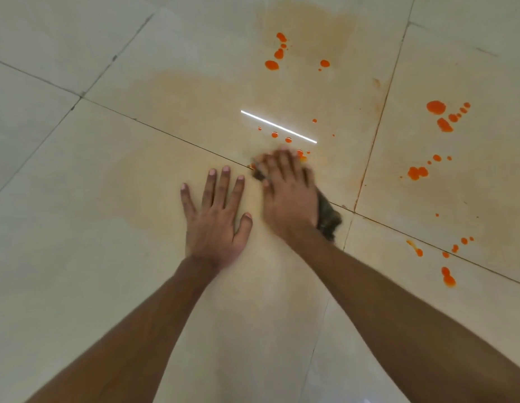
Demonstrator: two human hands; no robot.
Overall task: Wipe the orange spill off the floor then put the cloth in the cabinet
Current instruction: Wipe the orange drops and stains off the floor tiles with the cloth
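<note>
Flat-palmed, my right hand presses down on the cloth, fingers spread over it rather than curled round it; the hand and cloth are motion-blurred. Dark cloth shows at the hand's 4 o'clock by the wrist, and a sliver at its 10 o'clock under the fingertips. It lies on the floor across a grout line.

Left hand just beside, at the right hand's 9 o'clock: open, fingers splayed, palm flat on the tile, holding nothing. The two hands are near but I cannot tell whether they touch.

Both forearms run in bare from the bottom edge.

Floor around the hands carries a pale orange film, a smeared wash spreading toward 10 and 12 o'clock.

Orange spill in wet drops:
- small drops just past my right fingertips, 12 o'clock, touching the cloth's far edge
- a cluster at 3 o'clock, well apart on the neighbouring tile
- another string at 4 o'clock, near the lower grout line
- a larger blot and trailing drops at 2 o'clock
- farthest group at 12 o'clock, near the top.

A white light reflection streaks the tile between the near and far drops.
</note>
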